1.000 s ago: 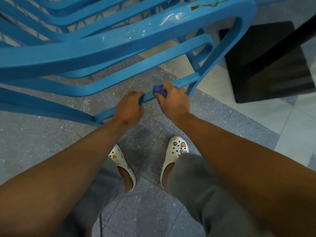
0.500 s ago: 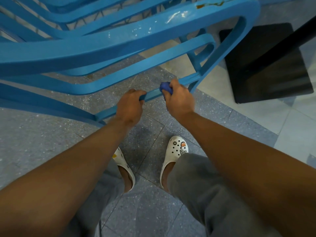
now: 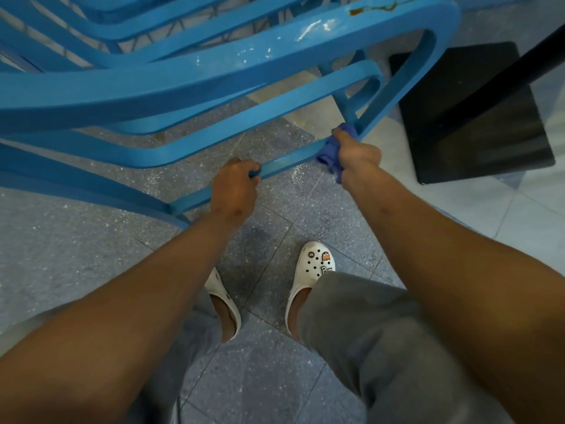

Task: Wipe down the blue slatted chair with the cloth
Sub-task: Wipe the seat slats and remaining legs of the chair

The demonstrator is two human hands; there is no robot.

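The blue slatted chair (image 3: pixel 195 84) is seen tipped toward the camera, so that its curved slats fill the upper part of the head view, and its lowest bar (image 3: pixel 284 162) is taken here as the landmark. That bar is gripped near its middle by the left hand (image 3: pixel 235 188), whose fingers are curled over the top of the bar with nothing else held. At the right end of the bar, where the bar joins the upright frame, the cloth (image 3: pixel 328 151) is pressed against the bar by the right hand (image 3: pixel 357 151); the dark blue cloth is bunched inside closed fingers, and a fold of it is left hanging below the bar. The two hands are kept well apart along the bar. White scuff marks and an orange-brown stain are shown on the broad top rail (image 3: pixel 305 35), well above the bar. Below the bar, a grey speckled tiled floor (image 3: pixel 76 255) is seen, and on it two white clogs (image 3: pixel 315 264) are worn by the person, with grey trousers (image 3: pixel 367 332) at the knees. To the right of the bar's end, a black square base (image 3: pixel 470 117) is set on paler tiles, with a dark post rising from it
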